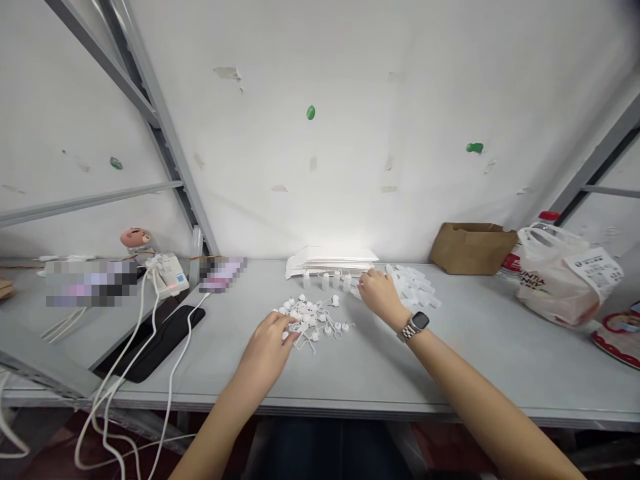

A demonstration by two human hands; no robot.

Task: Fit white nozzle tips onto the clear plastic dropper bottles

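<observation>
While both hands work low over the desk [475, 353], the left hand [265, 350] sits at the near left edge of a loose heap of small white plastic caps [313, 320], some trailing thin looped tethers. Its fingers curl down onto the heap and touch the caps, though it is impossible to tell whether they pinch one. The right hand [381, 298], a metal-link wristwatch [415, 327] on its wrist, is just right of the heap, its fingers extended and loosely together; whether they hold anything cannot be told. Their tips are near a row of small upright translucent bottles [326, 281] standing just beyond the heap. A pile of translucent plastic bottles [415, 288] lies beside the right hand, right of the heap, and a stack of white paper sheets [331, 261] lies beyond it. Well right of the heap are a brown paper bag [473, 248] and a white plastic carrier bag [560, 275]. Left of the heap are a black mat [160, 341], white cables [135, 333] and a power strip [170, 275].
</observation>
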